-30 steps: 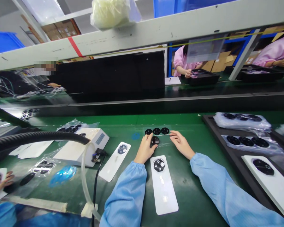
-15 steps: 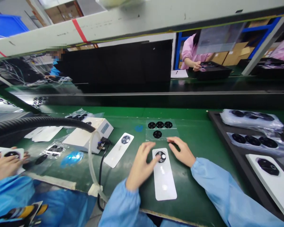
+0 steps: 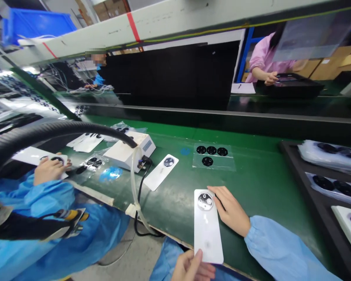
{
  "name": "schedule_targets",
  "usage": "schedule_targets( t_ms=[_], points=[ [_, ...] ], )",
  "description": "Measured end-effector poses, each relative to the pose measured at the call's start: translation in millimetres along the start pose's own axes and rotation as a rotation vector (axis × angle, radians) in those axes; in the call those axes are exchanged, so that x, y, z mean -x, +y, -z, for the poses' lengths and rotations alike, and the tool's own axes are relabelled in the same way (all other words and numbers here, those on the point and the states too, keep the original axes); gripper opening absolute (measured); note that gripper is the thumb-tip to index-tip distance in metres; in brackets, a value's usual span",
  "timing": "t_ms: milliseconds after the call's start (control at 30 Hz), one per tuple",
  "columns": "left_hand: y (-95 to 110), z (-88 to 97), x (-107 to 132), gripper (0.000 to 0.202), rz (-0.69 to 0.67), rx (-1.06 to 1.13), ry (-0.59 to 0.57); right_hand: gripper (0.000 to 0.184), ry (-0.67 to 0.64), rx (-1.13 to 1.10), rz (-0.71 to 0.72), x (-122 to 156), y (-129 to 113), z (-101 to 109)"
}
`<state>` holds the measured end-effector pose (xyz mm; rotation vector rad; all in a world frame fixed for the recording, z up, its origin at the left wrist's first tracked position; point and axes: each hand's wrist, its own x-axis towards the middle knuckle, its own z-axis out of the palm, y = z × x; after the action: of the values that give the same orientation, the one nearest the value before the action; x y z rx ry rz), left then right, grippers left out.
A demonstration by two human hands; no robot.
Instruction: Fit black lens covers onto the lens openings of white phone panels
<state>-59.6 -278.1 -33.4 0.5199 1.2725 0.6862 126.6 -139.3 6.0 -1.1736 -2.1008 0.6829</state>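
A white phone back cover with a round black-and-silver camera ring lies lengthwise before me, its lower end at the table's front edge. My left hand pinches that lower end, thumb on top and fingers underneath. At the upper right corner, my right hand has its fingertips and thumb closed against the cover's edge. Beyond it, several black camera rings sit on a clear film sheet. A second white back cover lies to the left, slanted on the green table.
Left stands a white box-shaped device with a black hose and cables. A co-worker's hand holds another cover there. To the right is a dark tray with bagged rings. A blue film piece lies near the device.
My left hand has moved from beside the camera ring down to the cover's lower end and grips it. My right hand has come onto the upper right corner. The view has swung left.
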Motion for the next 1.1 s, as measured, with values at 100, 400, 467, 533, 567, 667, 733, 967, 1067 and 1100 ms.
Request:
schedule_targets(
  t_ms=[100, 400, 467, 533, 567, 667, 733, 967, 1067, 1100],
  points=[
    [-3.5, 0.5, -4.3, 0.068, -0.040, 0.053, -0.022, 0.032, -0.060, -0.010, 0.037, 6.4, -12.6, -5.1],
    [-2.0, 10.8, 32.8, 0.086, -0.351, 0.318, -0.091, 0.026, -0.116, -0.085, 0.104, 14.5, 1.0, -6.6],
    [7.2, 27.4, 52.4, 0.076, -0.393, 0.354, -0.082, 0.028, -0.096, -0.079, 0.074, 14.3, 15.6, -8.1],
    [16.9, 47.4, 74.3, 0.064, -0.375, 0.381, 0.082, 0.031, -0.086, -0.070, 0.057, 13.3, 27.1, -10.4],
    [22.1, 57.5, 84.7, 0.060, -0.379, 0.392, 0.202, 0.032, -0.085, -0.066, 0.055, 12.8, 30.7, -11.4],
    [40.5, 85.9, 106.6, 0.054, -0.441, 0.398, 0.550, 0.034, -0.087, -0.063, 0.053, 12.2, 33.4, -12.4],
    [53.9, 103.1, 111.1, 0.056, -0.499, 0.390, 0.667, 0.035, -0.096, -0.071, 0.038, 12.4, 32.7, -11.9],
    [79.8, 138.2, 95.5, 0.061, -0.525, 0.411, 0.715, 0.036, -0.154, -0.094, -0.010, 13.9, 41.3, -12.5],
    [80.1, 140.0, 91.4, 0.058, -0.520, 0.419, 0.741, 0.035, -0.160, -0.091, -0.011, 14.1, 43.0, -12.8],
    [79.8, 140.2, 90.9, 0.057, -0.521, 0.419, 0.751, 0.035, -0.161, -0.091, -0.010, 14.1, 42.7, -12.7]
  ],
)
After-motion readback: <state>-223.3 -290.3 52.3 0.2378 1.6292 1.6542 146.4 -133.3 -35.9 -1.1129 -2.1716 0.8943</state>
